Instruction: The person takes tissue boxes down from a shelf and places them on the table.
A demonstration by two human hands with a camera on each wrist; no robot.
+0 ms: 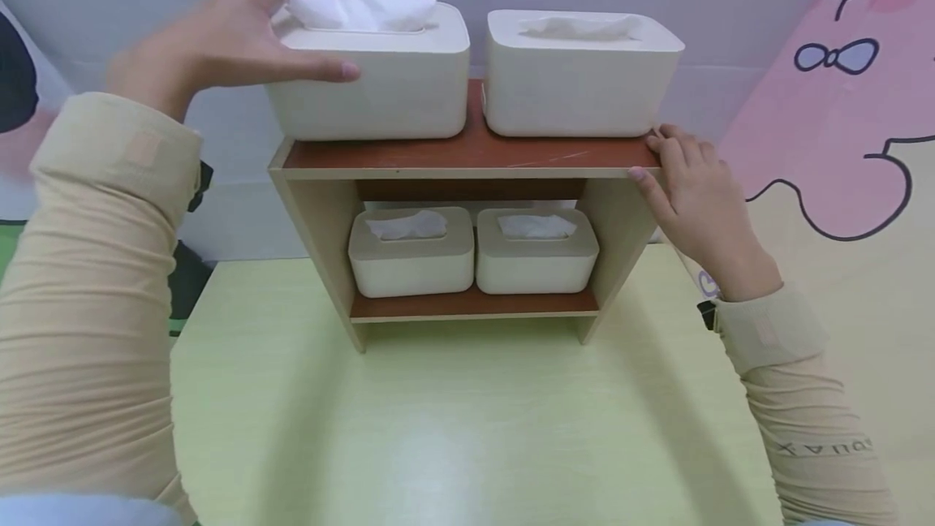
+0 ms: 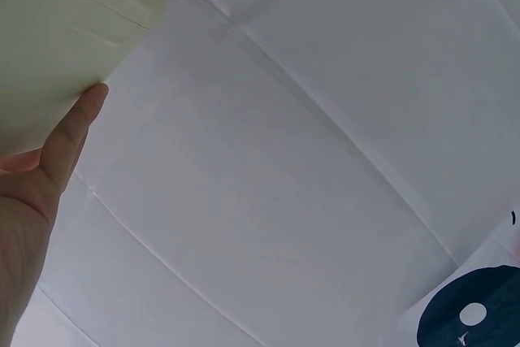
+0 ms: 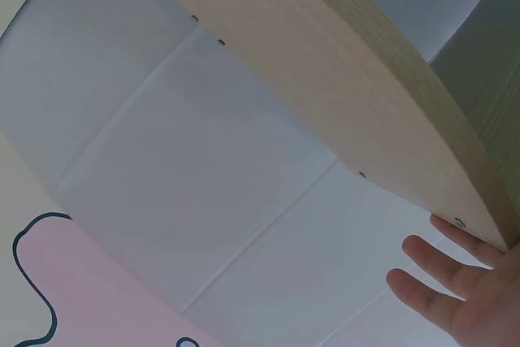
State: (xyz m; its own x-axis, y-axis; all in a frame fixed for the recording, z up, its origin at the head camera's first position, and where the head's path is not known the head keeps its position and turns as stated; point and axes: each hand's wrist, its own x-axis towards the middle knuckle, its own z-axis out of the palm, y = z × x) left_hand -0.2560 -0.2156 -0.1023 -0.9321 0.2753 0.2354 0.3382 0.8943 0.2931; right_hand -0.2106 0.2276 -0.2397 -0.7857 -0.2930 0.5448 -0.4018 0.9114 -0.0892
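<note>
My left hand point(image 1: 234, 39) grips the left end of a white tissue box point(image 1: 380, 96) on top of a small shelf unit, the thumb lying along its front. The fingers behind the box are mostly hidden; in the left wrist view a finger touches the pale box point(image 2: 65, 46). My right hand point(image 1: 701, 193) rests on the top right corner of the shelf unit point(image 1: 453, 157), its thumb at the front edge. In the right wrist view, extended fingers point(image 3: 439, 266) lie beside the wooden side panel point(image 3: 325, 79). A second tissue box point(image 1: 577, 92) stands just left of that hand.
On the lower shelf, two more tissue boxes, one left point(image 1: 412, 270) and one right point(image 1: 536, 266), sit side by side. The unit stands on a pale green table point(image 1: 453, 428). Behind it hangs a whitish sheet point(image 1: 248, 217); a pink cartoon figure point(image 1: 833, 128) is at the right.
</note>
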